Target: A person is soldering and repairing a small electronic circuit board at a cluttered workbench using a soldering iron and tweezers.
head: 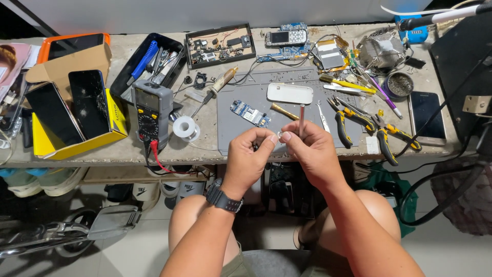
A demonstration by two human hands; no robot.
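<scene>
Nearest, the left hand (248, 159) and the right hand (310, 154) are pinched together on a tiny pale part (280, 135), too small to name, and the right one also grips a thin metal tool (301, 120) pointing to 12 o'clock. The part sits over the edge of the grey mat (230, 131), so a loose pinch could drop it to the floor. Farther off at 11 o'clock lies a small blue circuit board (250, 113), which a slipping tool could scratch
</scene>
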